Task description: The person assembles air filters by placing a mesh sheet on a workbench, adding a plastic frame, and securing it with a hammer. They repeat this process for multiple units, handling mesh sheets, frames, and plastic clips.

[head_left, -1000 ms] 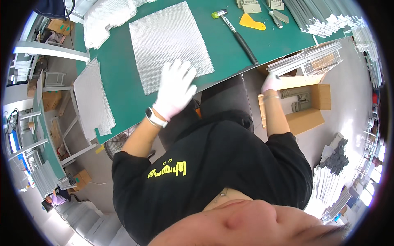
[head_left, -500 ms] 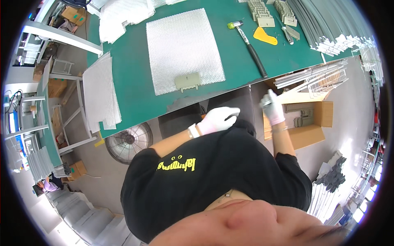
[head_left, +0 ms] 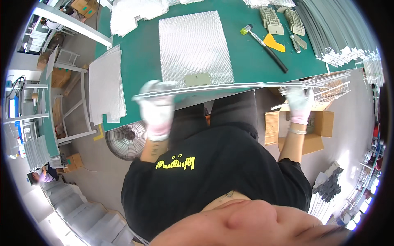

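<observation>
A long, thin, pale metal strip (head_left: 221, 87) lies level across the front edge of the green bench. My gloved left hand (head_left: 156, 104) is closed round its left part, a little smeared by motion. Towards its other end, my gloved right hand (head_left: 298, 102) grips the strip, with the fingers partly hidden. Just beyond the strip, a rectangular silvery mesh sheet (head_left: 195, 43) lies flat on the bench. A flat grey-green bracket (head_left: 197, 78) rests on the sheet's near edge, its lower side hidden by the strip.
Right of the sheet lie a hammer (head_left: 269, 50), a yellow scraper (head_left: 274, 43) and a screwdriver (head_left: 295, 44). Rows of brackets (head_left: 271, 20) and long strips (head_left: 328, 33) sit farther right. An open carton (head_left: 312, 141) and a fan (head_left: 126, 141) stand below the bench.
Both hands have moved apart; the left went left to the bench edge and the right went right. A long metal strip is now held between them.
</observation>
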A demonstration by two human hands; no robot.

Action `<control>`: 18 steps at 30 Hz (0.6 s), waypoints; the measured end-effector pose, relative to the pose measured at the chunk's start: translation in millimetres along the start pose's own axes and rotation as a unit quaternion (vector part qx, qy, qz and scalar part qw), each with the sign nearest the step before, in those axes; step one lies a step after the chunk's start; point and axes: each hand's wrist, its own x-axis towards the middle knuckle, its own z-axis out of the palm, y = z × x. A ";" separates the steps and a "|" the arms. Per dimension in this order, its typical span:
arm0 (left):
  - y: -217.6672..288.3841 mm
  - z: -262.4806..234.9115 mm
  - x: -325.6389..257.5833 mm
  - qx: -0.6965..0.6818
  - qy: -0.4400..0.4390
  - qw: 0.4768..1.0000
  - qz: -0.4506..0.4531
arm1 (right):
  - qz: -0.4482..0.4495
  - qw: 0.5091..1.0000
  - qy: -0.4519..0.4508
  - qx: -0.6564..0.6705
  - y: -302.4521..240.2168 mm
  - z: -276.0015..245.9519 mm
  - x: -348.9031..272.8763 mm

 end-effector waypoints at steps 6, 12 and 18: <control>131.6 -15.4 7.5 0.198 -0.174 0.926 0.272 | -0.118 0.986 -0.112 0.029 -110.0 -1.5 6.5; 62.1 -1.8 2.5 0.528 -0.071 0.838 0.119 | -0.033 0.943 -0.329 0.030 11.7 153.9 -16.0; 22.4 -22.7 21.6 0.482 -0.037 0.874 0.046 | 0.095 0.962 -0.249 0.060 164.9 178.7 71.7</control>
